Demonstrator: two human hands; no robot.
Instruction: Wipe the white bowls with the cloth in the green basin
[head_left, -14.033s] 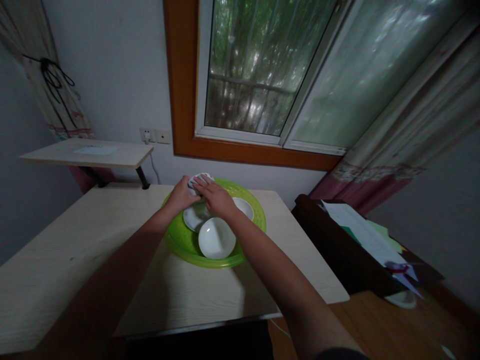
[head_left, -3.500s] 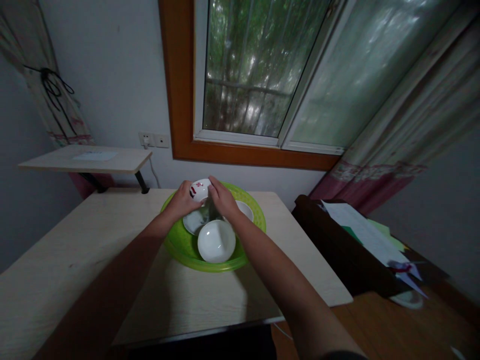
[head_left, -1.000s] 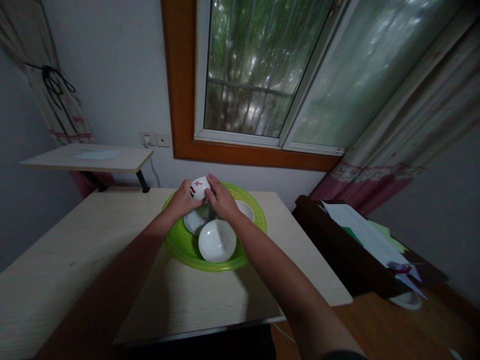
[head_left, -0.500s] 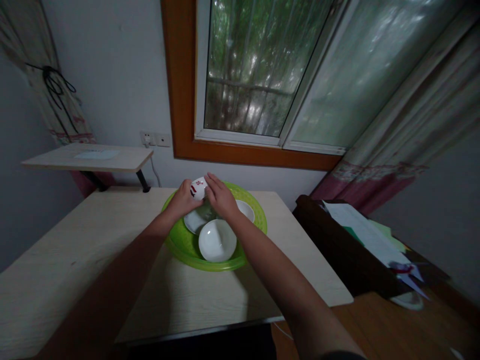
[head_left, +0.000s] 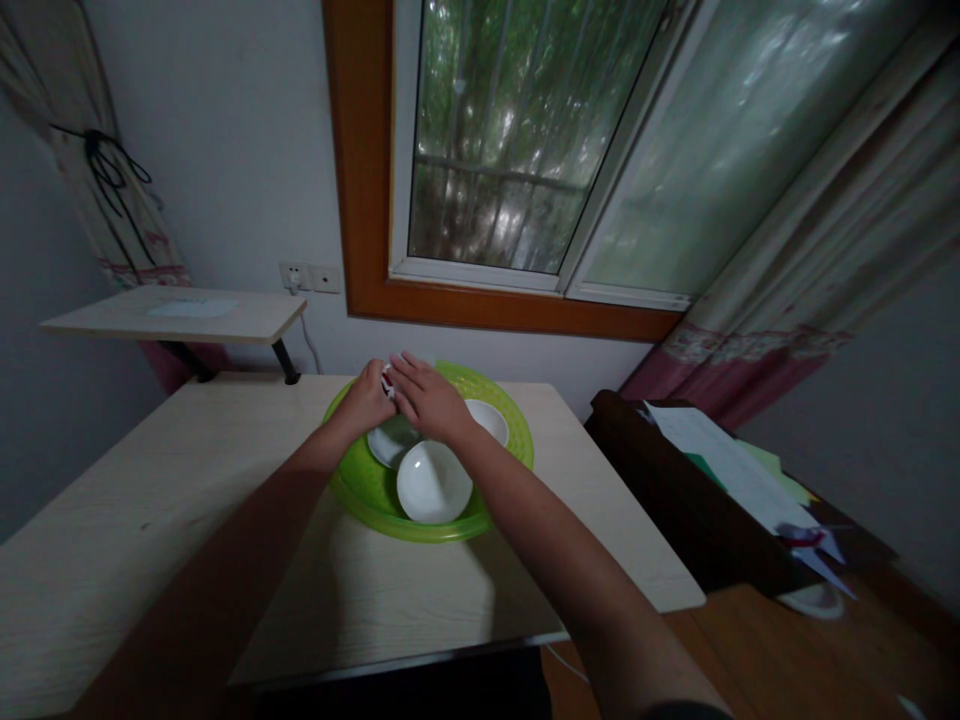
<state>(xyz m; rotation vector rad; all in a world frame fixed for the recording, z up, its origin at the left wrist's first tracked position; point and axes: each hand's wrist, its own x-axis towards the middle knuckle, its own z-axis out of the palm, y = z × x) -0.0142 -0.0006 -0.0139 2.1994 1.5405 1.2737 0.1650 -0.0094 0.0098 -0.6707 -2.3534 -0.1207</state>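
Note:
My left hand (head_left: 367,397) is closed around a small white bowl (head_left: 388,383) with red and black markings, held above the far left part of a green plastic basin (head_left: 360,508). Across the bowl lies my right hand (head_left: 427,398), its fingers stretched out and slightly apart, covering most of it. Inside the basin, a white bowl (head_left: 434,482) sits at the front with its hollow facing up. Another white bowl (head_left: 391,441) is partly hidden under my hands. To the right, a third white bowl (head_left: 490,421) is partly covered by my right wrist.
The basin stands on a pale wooden table (head_left: 247,540). A raised shelf (head_left: 180,315) on black legs stands at the table's back left, near a wall socket (head_left: 309,277). Beyond the right edge, papers (head_left: 720,460) lie on a dark brown piece of furniture (head_left: 660,490).
My right hand has slid left over the bowl, hiding the patterned side that showed half a second ago. Fourteen seconds ago both hands were also on a bowl there. The bowls in the basin stay put.

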